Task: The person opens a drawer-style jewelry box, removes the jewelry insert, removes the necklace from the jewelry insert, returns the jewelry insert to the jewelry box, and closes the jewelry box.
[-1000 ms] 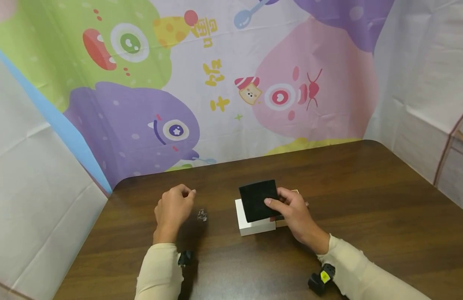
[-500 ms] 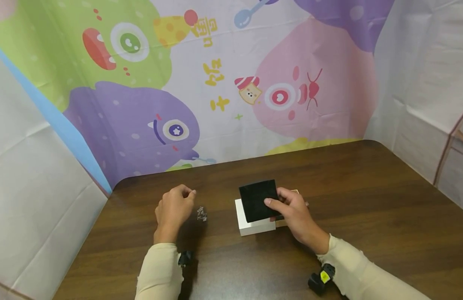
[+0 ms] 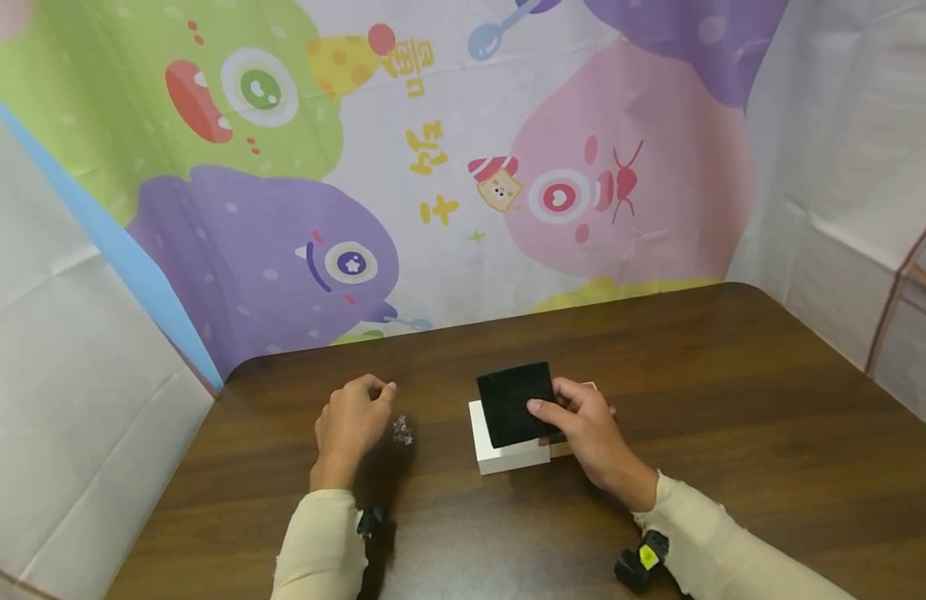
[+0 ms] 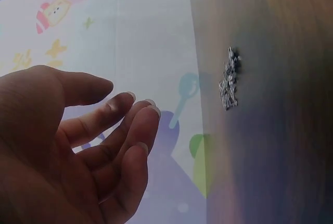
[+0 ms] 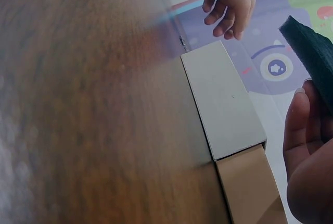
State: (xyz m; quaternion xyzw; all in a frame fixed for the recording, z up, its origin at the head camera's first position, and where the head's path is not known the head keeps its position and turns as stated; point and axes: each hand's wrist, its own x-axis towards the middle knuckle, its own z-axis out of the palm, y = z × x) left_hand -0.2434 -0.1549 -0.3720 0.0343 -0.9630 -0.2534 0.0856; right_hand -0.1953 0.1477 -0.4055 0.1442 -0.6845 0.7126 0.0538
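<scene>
My right hand [image 3: 593,437] grips a thin, square black pad [image 3: 513,404] at its right side, with the thumb lying on its face. In the right wrist view the pad [image 5: 312,52] has a soft, foam-like edge. It is tilted above a white box [image 3: 513,460] and hides part of the box's top. My left hand [image 3: 350,433] hovers over the table to the left, fingers loosely bent; the left wrist view shows nothing between thumb and fingers. Just right of that hand lies a small silver, glittering cluster [image 3: 403,431], like crumpled jewellery, on the wood.
A tan box [image 5: 252,182] stands end to end with the white one, mostly behind my right hand in the head view. The dark wooden table [image 3: 447,533] reaches back to a cartoon-printed cloth [image 3: 447,275]. Pale cloth walls flank both sides.
My left hand has shifted very slightly to the right. My right hand still holds the black pad in the same place, and the boxes and the silver cluster have not moved.
</scene>
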